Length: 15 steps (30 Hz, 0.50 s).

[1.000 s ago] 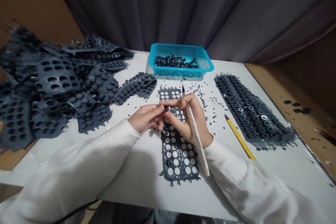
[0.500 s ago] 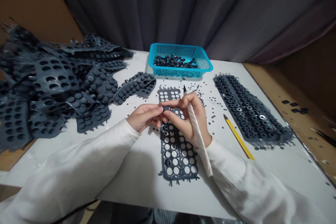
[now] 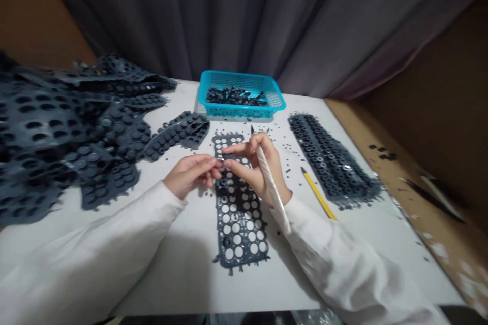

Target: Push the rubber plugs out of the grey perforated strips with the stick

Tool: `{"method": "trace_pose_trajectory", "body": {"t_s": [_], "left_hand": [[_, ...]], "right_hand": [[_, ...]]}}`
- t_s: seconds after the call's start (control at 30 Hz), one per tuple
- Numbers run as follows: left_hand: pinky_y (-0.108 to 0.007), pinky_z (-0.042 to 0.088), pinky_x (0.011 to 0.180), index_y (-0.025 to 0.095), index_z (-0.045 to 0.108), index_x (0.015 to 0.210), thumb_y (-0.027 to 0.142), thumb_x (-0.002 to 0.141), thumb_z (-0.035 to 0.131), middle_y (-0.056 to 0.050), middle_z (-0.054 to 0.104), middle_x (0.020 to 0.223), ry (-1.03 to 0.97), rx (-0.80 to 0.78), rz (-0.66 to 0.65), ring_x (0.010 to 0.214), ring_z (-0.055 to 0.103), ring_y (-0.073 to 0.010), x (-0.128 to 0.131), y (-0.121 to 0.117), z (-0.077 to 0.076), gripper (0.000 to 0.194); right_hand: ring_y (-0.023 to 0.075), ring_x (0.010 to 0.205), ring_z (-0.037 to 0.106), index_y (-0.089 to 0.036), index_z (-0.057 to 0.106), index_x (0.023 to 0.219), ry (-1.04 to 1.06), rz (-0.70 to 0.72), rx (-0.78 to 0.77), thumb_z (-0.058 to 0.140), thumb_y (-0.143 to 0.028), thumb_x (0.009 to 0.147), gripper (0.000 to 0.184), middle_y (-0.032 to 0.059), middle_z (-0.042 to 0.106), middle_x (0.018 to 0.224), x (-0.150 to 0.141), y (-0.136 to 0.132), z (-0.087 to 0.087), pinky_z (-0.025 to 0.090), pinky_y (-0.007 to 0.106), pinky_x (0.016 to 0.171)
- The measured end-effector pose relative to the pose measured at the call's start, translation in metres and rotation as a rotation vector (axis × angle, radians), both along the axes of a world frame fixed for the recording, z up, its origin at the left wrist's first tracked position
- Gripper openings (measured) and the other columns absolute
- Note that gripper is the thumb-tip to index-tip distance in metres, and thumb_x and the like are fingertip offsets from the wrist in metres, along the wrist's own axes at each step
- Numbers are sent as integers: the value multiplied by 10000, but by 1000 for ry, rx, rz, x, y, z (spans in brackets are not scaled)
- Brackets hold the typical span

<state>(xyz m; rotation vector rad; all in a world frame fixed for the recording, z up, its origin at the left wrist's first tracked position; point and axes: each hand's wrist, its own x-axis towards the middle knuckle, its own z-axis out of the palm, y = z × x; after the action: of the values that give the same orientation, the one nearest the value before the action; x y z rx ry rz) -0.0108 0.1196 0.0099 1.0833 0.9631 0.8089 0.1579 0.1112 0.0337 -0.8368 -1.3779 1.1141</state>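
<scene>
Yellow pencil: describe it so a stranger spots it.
On the white table, find the rightmost dark sheet. The yellow pencil lies between it and the right hand, dark tip pointing away. Its yellow body stands out from that hand's white tool.

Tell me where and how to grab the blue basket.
I'd grip the blue basket by the rim at both short ends, coming from above: it sits upright with its top open, the curtain hangs close behind, and the loose dark pieces inside favour a level lift.
</scene>
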Motion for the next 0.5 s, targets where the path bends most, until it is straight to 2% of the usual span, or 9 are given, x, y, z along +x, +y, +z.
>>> {"method": "trace_pose_trajectory", "body": {"t_s": [0.07,0.13,0.2,0.27,0.33,0.43,0.5], "left_hand": [[-215,407,452,132,625,788,522,667,644,-33,610,652,142,91,53,498,509,-106,-2,0,-2,409],[-245,452,561,172,628,806,479,708,620,-41,634,745,375,322,102,636,559,-150,-4,2,-7,322],[-298,460,694,213,641,825,437,704,625,-43,644,856,619,652,23,775,568,-199,-5,5,-15,255],[-356,436,817,251,641,879,414,732,595,-37,641,962,702,866,-109,917,552,-240,-4,7,-22,225],[-387,418,859,280,627,927,408,778,533,-28,631,1012,733,954,-151,970,533,-249,-2,7,-26,217],[-397,414,863,294,612,947,413,797,503,-22,624,1026,761,979,-161,980,527,-252,0,5,-29,221],[-397,412,863,285,611,941,410,797,509,-26,620,1027,776,978,-164,982,526,-252,0,5,-30,216]], "right_hand": [[160,860,664,-246,292,773,-31,-29,-11,722,-252,663,444,-17,668,788,17,15,2,508,339,804],[149,819,662,-248,285,778,-61,-106,-32,734,-261,619,477,-17,669,794,45,35,2,510,316,758],[132,748,654,-246,276,773,-92,-234,-48,729,-250,574,495,-17,669,791,84,55,0,506,286,705],[115,677,635,-243,269,767,-142,-434,-48,707,-241,539,493,-27,661,753,131,68,1,497,267,673],[106,655,620,-239,273,763,-250,-690,-45,666,-233,537,454,-26,657,740,180,68,4,487,255,673],[121,650,607,-232,304,760,-567,-1126,-117,610,-228,548,373,-10,650,733,249,45,7,464,233,625],[150,682,592,-234,294,753,-613,-1271,-154,561,-215,573,323,11,628,715,284,20,5,446,251,621]]}}
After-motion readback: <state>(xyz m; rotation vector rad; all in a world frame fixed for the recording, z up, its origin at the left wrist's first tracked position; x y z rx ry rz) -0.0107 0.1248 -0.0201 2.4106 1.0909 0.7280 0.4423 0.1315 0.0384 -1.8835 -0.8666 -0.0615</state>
